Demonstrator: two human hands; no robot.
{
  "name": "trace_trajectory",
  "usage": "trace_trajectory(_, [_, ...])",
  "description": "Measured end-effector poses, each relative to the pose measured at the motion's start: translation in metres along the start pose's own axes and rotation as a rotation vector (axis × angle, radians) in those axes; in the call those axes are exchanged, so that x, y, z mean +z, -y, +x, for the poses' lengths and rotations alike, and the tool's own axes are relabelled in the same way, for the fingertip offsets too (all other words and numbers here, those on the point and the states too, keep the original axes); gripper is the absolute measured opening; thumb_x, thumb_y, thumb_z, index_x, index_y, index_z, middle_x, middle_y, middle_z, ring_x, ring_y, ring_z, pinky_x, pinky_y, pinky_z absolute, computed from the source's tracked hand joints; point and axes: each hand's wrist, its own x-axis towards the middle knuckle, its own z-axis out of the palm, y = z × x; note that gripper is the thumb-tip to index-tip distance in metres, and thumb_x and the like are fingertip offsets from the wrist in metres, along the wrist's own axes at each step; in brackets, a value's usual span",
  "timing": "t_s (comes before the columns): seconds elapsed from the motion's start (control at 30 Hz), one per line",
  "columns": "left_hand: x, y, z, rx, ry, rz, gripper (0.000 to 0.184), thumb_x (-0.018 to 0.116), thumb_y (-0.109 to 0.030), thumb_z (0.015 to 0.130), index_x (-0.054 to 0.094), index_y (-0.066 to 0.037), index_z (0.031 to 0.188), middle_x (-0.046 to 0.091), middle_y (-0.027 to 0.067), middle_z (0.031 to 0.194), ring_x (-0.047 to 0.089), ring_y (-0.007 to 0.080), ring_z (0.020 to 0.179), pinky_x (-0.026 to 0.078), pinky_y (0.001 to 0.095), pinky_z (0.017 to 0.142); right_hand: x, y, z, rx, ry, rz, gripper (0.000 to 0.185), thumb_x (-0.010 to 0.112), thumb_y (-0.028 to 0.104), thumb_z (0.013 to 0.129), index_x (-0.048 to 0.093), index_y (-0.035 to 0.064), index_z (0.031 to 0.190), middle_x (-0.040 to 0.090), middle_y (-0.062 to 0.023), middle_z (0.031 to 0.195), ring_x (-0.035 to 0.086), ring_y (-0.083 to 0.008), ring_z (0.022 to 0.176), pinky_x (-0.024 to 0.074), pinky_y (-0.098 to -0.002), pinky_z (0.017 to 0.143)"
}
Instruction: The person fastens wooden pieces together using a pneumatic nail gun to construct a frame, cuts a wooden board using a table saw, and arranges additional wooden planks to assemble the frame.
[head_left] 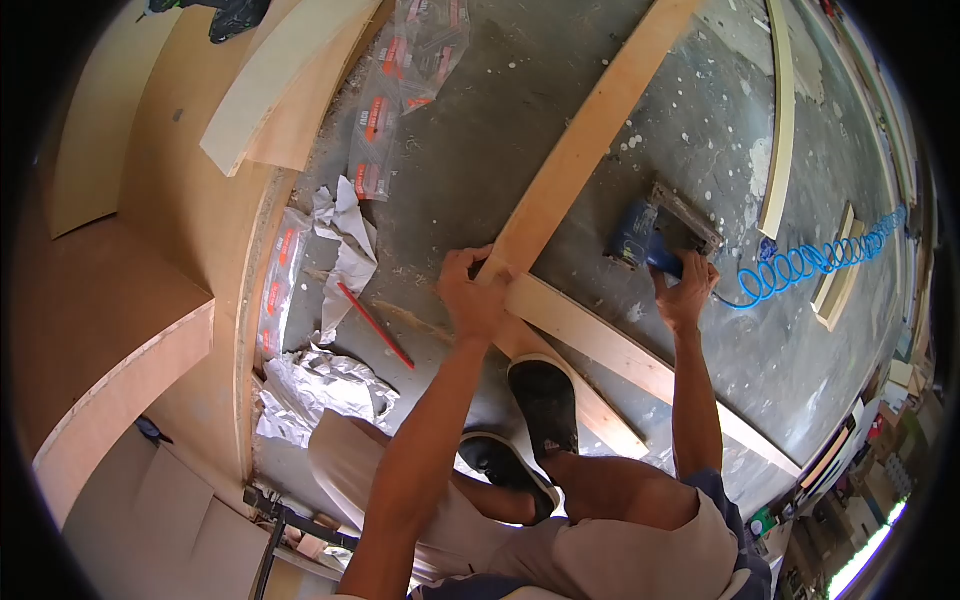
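My left hand (474, 297) is wrapped round the end of a long wooden board (590, 130), where it meets a second board (640, 363) running off to the lower right. Another strip of wood (607, 420) comes out below this joint, with my black shoe (543, 400) over part of it. To the right, my right hand (686, 287) grips the handle of a blue nail gun (634, 238). The tool is held apart from the joint, over the floor. The fingertips of my left hand are partly hidden.
A blue coiled air hose (800, 265) stretches rightward from the nail gun. Narrow wooden strips (780, 130) lie on the right. Crumpled paper (325, 390), a red pencil-like stick (376, 326) and printed plastic wrap (375, 130) lie left, beside curved plywood pieces (130, 400).
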Motion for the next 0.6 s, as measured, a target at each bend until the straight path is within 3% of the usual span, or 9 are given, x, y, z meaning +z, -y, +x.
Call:
trace_trajectory(0.1, [0.004,0.002,0.001,-0.051,-0.03,-0.05,0.036,0.086,0.0,0.065,0.068,0.0,0.097,0.067,0.0075,0.094,0.064,0.017,0.083,0.053,0.031,0.075,-0.005,-0.001,0.004,-0.003,0.063,0.039,0.041,0.082,0.02,0.07,0.062,0.0078,0.104,0.064,-0.0064,0.097,0.057,-0.0269,0.098,0.033,-0.0407,0.093])
trace_trajectory(0.2, [0.008,0.009,0.001,-0.07,-0.057,-0.095,0.035,0.086,0.001,0.066,0.067,0.0,0.096,0.068,0.0079,0.093,0.065,0.0161,0.082,0.053,0.0298,0.076,-0.015,0.008,0.001,-0.016,0.129,0.015,0.049,0.081,0.02,0.069,0.062,0.0052,0.111,0.062,-0.0117,0.109,0.056,-0.0305,0.106,0.0355,-0.0434,0.098])
trace_trajectory(0.27, [0.009,0.014,0.001,-0.069,-0.076,-0.123,0.035,0.086,0.001,0.067,0.067,0.0,0.096,0.069,0.008,0.093,0.065,0.0156,0.082,0.054,0.0292,0.076,-0.028,0.029,-0.004,-0.014,-0.079,0.124,0.058,0.081,0.022,0.07,0.06,0.004,0.121,0.056,-0.018,0.124,0.053,-0.0364,0.115,0.0389,-0.0469,0.1])
trace_trajectory(0.37, [0.01,0.014,0.002,-0.063,-0.082,-0.099,0.035,0.086,0.001,0.067,0.066,0.0,0.096,0.069,0.008,0.092,0.065,0.0153,0.082,0.054,0.0289,0.075,-0.04,0.05,-0.026,-0.09,-0.078,0.202,0.063,0.081,0.023,0.071,0.058,0.0044,0.126,0.05,-0.0214,0.132,0.05,-0.0407,0.12,0.0417,-0.0491,0.099])
trace_trajectory(0.5, [0.009,0.01,0.001,-0.091,-0.063,-0.143,0.036,0.086,-0.001,0.067,0.066,0.0,0.096,0.069,0.0084,0.093,0.066,0.0151,0.082,0.055,0.0293,0.073,-0.035,0.097,-0.051,-0.308,0.232,0.331,0.066,0.083,0.026,0.07,0.058,0.0038,0.127,0.053,-0.0188,0.13,0.053,-0.0389,0.115,0.0417,-0.0505,0.097])
trace_trajectory(0.6, [0.01,0.014,0.002,-0.064,-0.07,-0.149,0.035,0.086,-0.002,0.066,0.066,0.0,0.095,0.069,0.0085,0.092,0.066,0.0152,0.081,0.055,0.0293,0.072,-0.023,0.119,-0.054,-0.294,0.373,0.433,0.067,0.083,0.025,0.07,0.058,0.0018,0.127,0.055,-0.0179,0.127,0.054,-0.0381,0.112,0.0424,-0.0496,0.096])
